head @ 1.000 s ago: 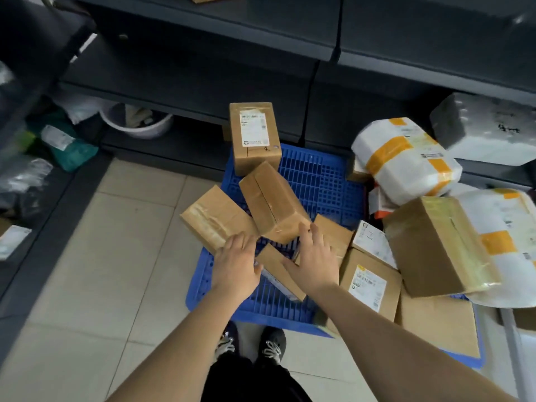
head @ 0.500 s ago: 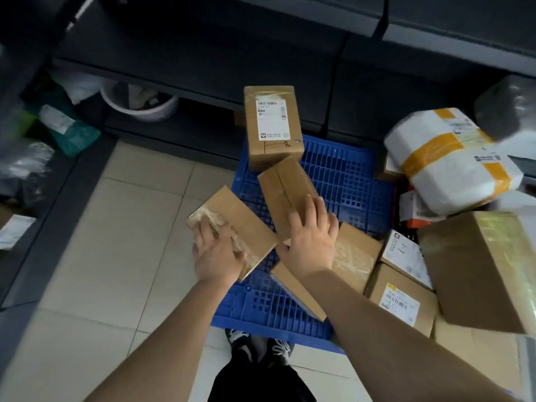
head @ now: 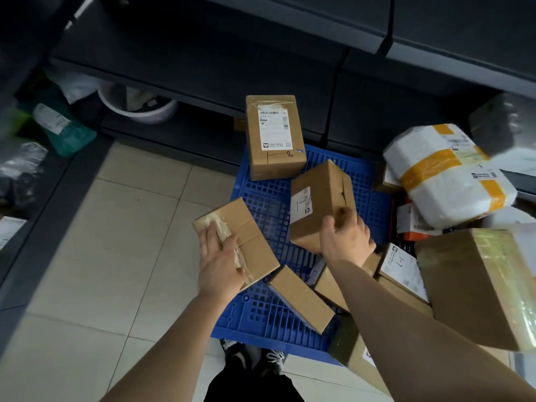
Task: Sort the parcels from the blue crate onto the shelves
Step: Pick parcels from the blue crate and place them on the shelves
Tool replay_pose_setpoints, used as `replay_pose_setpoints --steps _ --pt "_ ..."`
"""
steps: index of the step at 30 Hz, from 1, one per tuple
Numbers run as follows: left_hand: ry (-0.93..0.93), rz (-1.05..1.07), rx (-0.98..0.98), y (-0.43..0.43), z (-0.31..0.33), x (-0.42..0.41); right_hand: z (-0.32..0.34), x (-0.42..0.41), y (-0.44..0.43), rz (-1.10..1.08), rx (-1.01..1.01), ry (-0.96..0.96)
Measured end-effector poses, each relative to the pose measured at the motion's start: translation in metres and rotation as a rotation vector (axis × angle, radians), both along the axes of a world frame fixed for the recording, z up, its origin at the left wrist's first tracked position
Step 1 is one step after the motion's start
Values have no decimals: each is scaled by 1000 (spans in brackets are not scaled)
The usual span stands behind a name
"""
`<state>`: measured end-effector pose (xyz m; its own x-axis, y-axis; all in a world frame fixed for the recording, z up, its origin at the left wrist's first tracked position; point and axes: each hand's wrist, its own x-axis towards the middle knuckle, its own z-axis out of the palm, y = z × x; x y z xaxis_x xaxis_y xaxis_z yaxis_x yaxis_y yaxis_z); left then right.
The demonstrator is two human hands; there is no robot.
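Two grips, each clamped on one brown box.
Right hand (head: 346, 242) holds a labelled box (head: 319, 192) over the blue crate's (head: 261, 198) middle, left hand (head: 220, 265) a flat box (head: 249, 227) at its left edge; a third box (head: 275, 137) stands at its far edge.

One blue crate (head: 255, 317). Two hands, the left hand (head: 220, 265) and the right hand (head: 346, 239), each hold one brown box: the taped box (head: 252, 236) and the tilted box (head: 319, 198). One upright box (head: 275, 137) stands beyond the right hand, one flat box (head: 301, 300) lies between the forearms, and one large box (head: 475, 288) sits right of the right hand. The smaller boxes heaped under the right forearm overlap too much to count. One yellow-taped white parcel (head: 446, 181) lies beyond the large box.
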<state>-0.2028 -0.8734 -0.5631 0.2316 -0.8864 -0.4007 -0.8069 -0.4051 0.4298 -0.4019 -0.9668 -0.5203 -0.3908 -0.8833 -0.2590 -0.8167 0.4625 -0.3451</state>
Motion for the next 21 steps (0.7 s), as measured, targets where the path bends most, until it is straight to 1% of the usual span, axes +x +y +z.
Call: replay_pose_setpoints --steps 4,7,10,13,16,18,21 --pt "1 7 -20 1 0 -1 -4 -2 7 6 -16 -43" --pt "-56 9 -39 1 -4 -3 -6 4 7 76 -9 -93" --pt "-200 -71 -45 -3 -5 -8 -8 9 6 112 28 -113" --pt "-235 -190 -69 -15 0 -17 -13 11 6 117 47 -115" --pt "-183 -296 -96 -34 6 -29 -19 10 5 89 63 -139" --pt "-88 -336 -88 -49 7 -40 -23 7 5 61 80 -159" --pt "71 -333 13 -79 6 -60 -28 1 6 21 129 -217"
